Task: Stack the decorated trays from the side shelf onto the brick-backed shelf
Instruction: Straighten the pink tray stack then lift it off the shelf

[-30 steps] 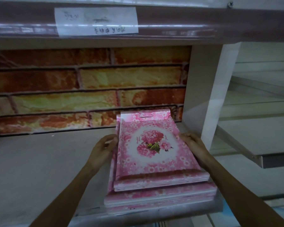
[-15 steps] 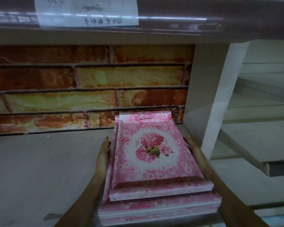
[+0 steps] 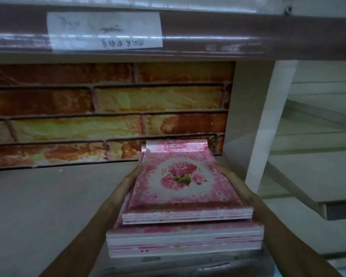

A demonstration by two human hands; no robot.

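Pink floral trays (image 3: 183, 180) sit in a smaller upper batch on a wider lower stack (image 3: 185, 237), on the brick-backed shelf (image 3: 48, 196) hard against its right-hand upright (image 3: 268, 124). The left hand (image 3: 131, 179) lies flat with straight fingers along the upper batch's left edge; the right hand (image 3: 228, 176) presses the opposite edge, its fingers mostly hidden. Pressing from both sides looks meant to square the batch over the stack and keep it from sliding off.

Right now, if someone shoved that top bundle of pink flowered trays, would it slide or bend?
The top bundle looks rigid, its edges straight. Glossy faces suggest it would slide easily over the lower stack. It sits slightly offset, so could skew.
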